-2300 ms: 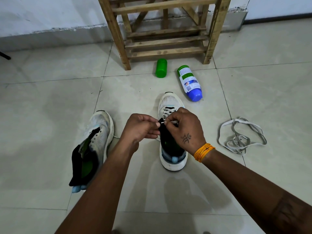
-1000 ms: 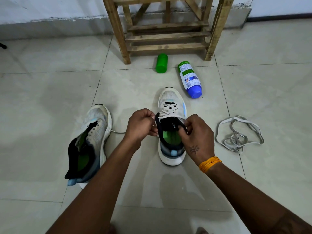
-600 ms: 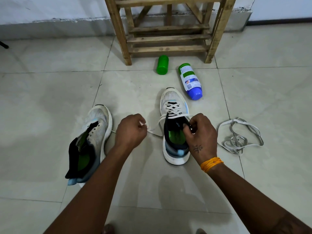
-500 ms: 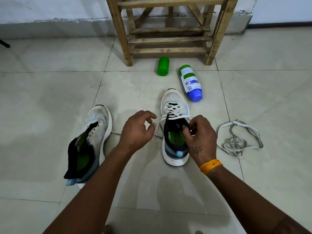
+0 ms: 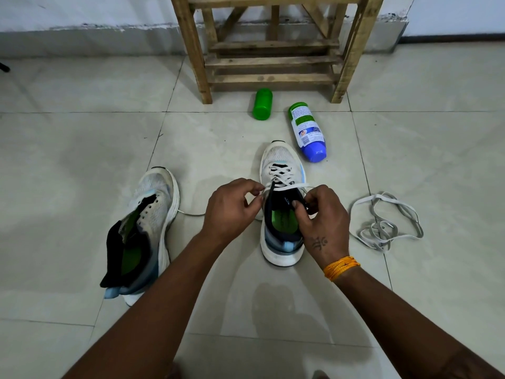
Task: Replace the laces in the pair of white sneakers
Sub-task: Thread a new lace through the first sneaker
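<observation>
Here I sit over a floor (image 5: 82, 160) of pale, glossy tiles with thin dark grout lines, and a white wall (image 5: 82, 12) with a scuffed grey skirting runs across beyond my hands. A rough wooden rack (image 5: 270, 61) stands against that wall, straight ahead of me. Just in front of its legs two containers lie on their sides: a green bottle (image 5: 262, 104), and to its right a blue-based bottle (image 5: 308, 131) with a green and white label; what is in either I cannot tell.

My left hand (image 5: 232, 212) has its fingers curled, pinching the white lace (image 5: 284, 179) at the near left eyelets of the right sneaker (image 5: 281, 160). My right hand (image 5: 325, 222) is curled at the collar on the other side, fingertips pinched together at the sneaker's dark edge; the lace end there is hidden, so I cannot be sure what it pinches. That sneaker stands upright between my hands, toe pointing away, laced across the upper eyelets, its green insole showing.

The left sneaker (image 5: 153, 214) lies well to the left of my left hand, unlaced, its black tongue pulled open. A loose grey lace (image 5: 382, 222) sits tangled on the tiles just right of my right hand. An orange thread band (image 5: 340, 267) circles my right wrist.
</observation>
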